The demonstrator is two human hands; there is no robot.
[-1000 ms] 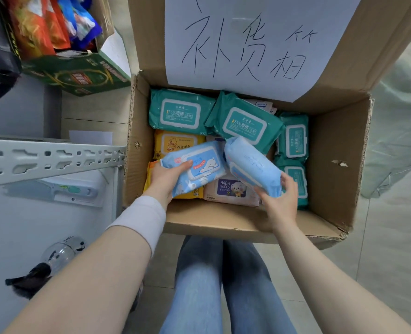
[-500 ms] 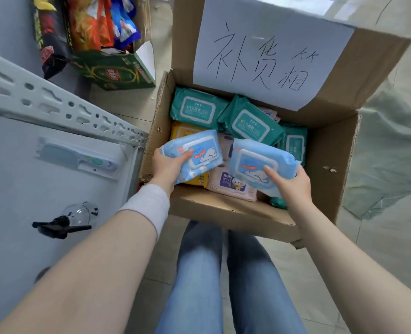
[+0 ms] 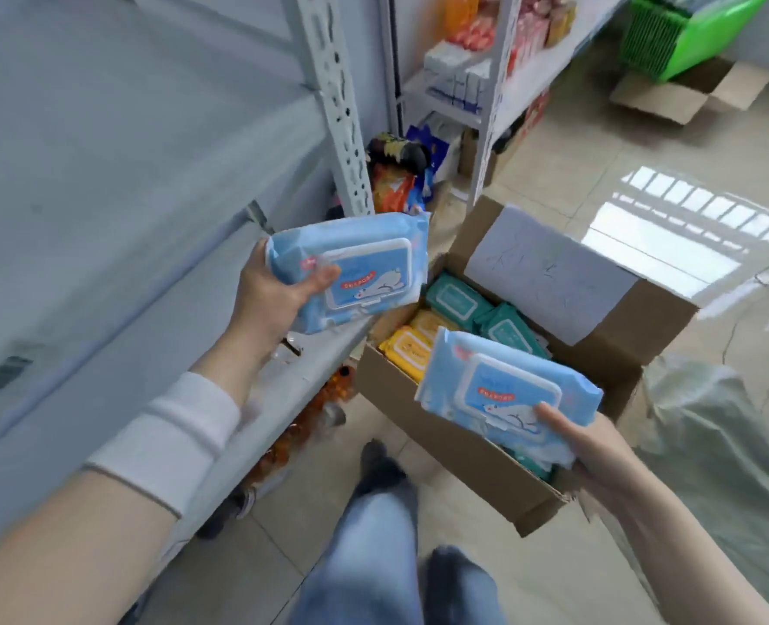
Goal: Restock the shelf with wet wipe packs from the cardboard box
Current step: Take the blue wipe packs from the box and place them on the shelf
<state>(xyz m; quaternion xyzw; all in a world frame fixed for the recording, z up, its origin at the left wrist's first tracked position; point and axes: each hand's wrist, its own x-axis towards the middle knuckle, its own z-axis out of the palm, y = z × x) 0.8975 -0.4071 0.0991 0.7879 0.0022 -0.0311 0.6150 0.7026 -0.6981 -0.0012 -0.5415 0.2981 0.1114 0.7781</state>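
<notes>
Step in hand, as I read it: carry both packs from box to shelf. left hand (image 3: 267, 300) curled round left blue wipe pack (image 3: 355, 268), thumb across the lid face, fingers behind, pack held up just beside the shelf upright (image 3: 337, 106) and over the front edge of the shelf board (image 3: 292, 390), contact with the board can't be told. right hand (image 3: 599, 453) grips right blue wipe pack (image 3: 504, 390) by its near end, thumb on top, fingers under, pack over the near corner of the cardboard box (image 3: 441, 439), clear of the contents. To do it well: place left pack first since it's nearer the board, lay it flat lid up, slide it back; then bring the right one across, minding the upright and box rim; hold the body, not the flip lid, so it doesn't pop. Materials: packs are soft glossy film, pillow shaped, crimped end seams, likely squashy, each with a rigid rounded-rectangle plastic lid and a polar bear print. Box is brown corrugated card, flaps up, white paper sheet (image 3: 549, 277) on the far flap, writing too blurred to read. Inside: teal packs (image 3: 452, 300) and yellow packs (image 3: 407, 349), same soft film. Shelf is pale grey painted metal, upright punched with slots, board smooth and hard
</notes>
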